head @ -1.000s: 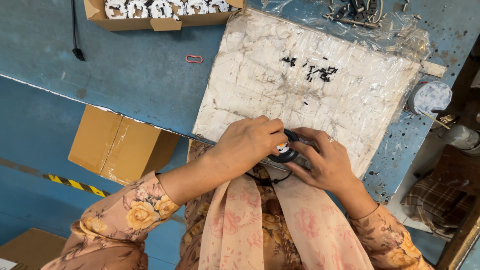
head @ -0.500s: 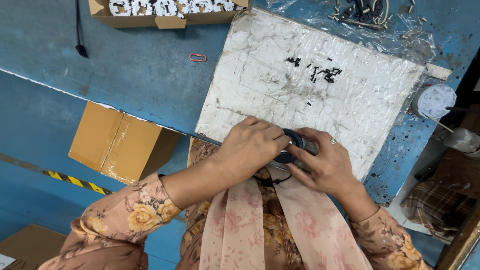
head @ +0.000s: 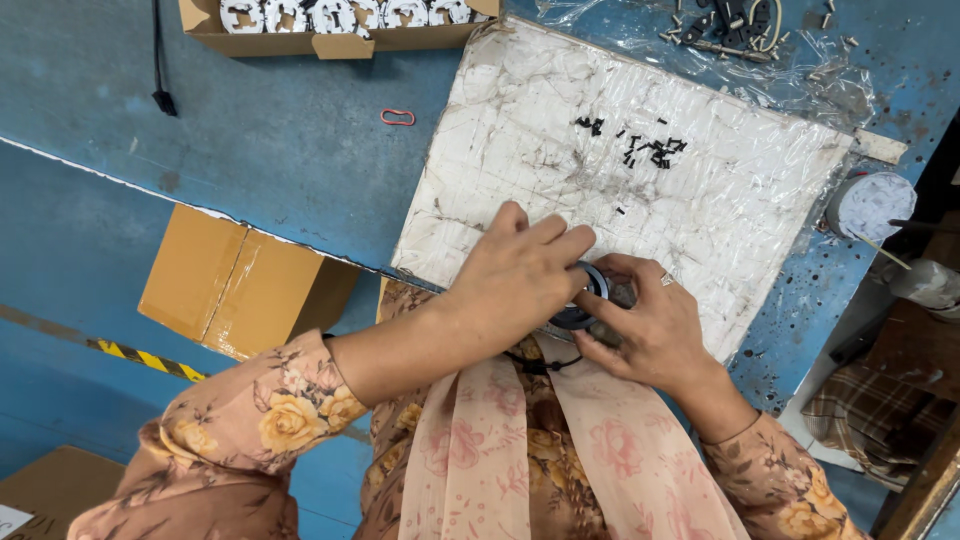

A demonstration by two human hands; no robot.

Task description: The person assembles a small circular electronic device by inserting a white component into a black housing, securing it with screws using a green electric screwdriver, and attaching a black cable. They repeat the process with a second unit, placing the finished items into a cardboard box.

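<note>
Gripping dark ring part [head: 583,300] — between left hand [head: 515,285], right hand [head: 645,330]

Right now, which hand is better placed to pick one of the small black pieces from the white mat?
Probably the left hand: it lies on the white mat, closer to the small black pieces. The right hand cradles the black ring from below.

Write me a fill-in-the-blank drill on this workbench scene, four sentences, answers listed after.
1. Both hands, the left hand and the right hand, grip a dark ____-shaped part.
2. The white board lies on a ____ table.
3. The small rubber band on the table is ____.
4. A ring sits on a finger of the ____ hand.

Answers: ring; blue; red; right
</note>
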